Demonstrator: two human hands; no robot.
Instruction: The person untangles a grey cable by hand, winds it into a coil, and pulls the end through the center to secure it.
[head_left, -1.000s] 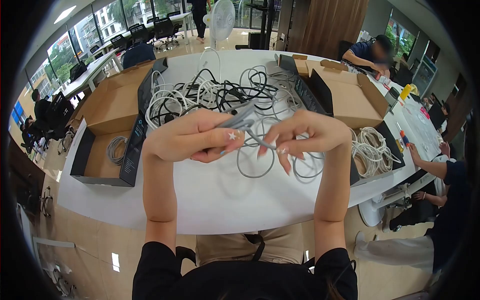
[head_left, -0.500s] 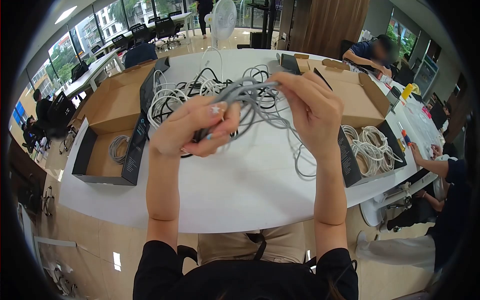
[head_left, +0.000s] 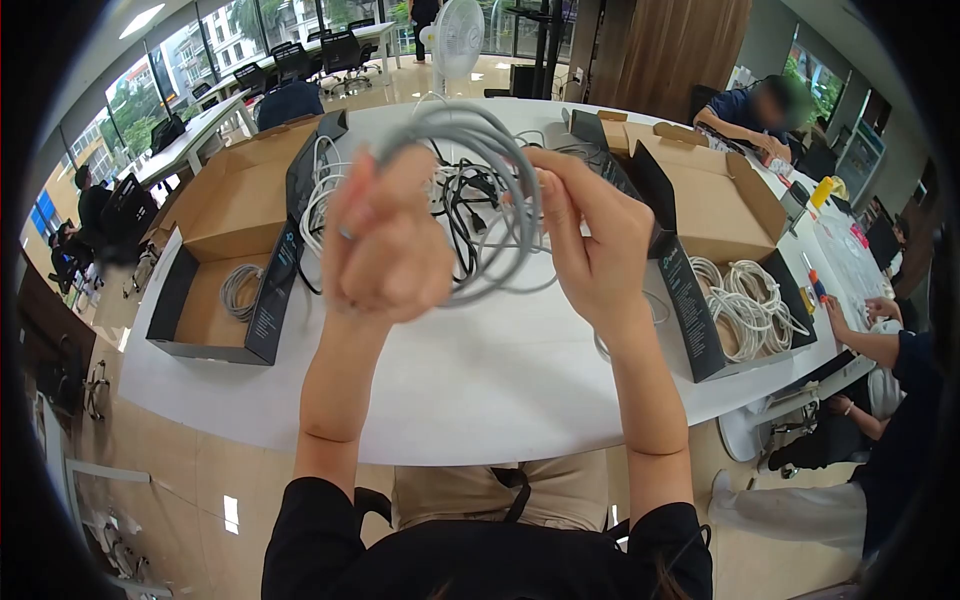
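A coiled grey cable [head_left: 525, 205] hangs in round loops between my hands, above the white table. My left hand [head_left: 392, 240], smeared by motion, is closed round the left side of the loops. At the right of the coil, my right hand [head_left: 590, 225] pinches the cable between thumb and fingers. Behind the hands lies a tangle of black cables [head_left: 465, 205] and white cables [head_left: 318, 200] on the table. Part of the tangle is hidden by my hands and the coil.
An open box [head_left: 215, 345] with a small grey coil [head_left: 240, 292] stands left on the table [head_left: 480, 400]. Another open box [head_left: 705, 345] with white cable coils [head_left: 750, 310] stands right. Two co-workers [head_left: 745, 110] [head_left: 900, 400] sit at the right. A fan [head_left: 460, 40] stands behind.
The grey cable now shows as wider, rounder loops between my hands. My left hand has turned and risen slightly; my right hand has shifted a little left and down.
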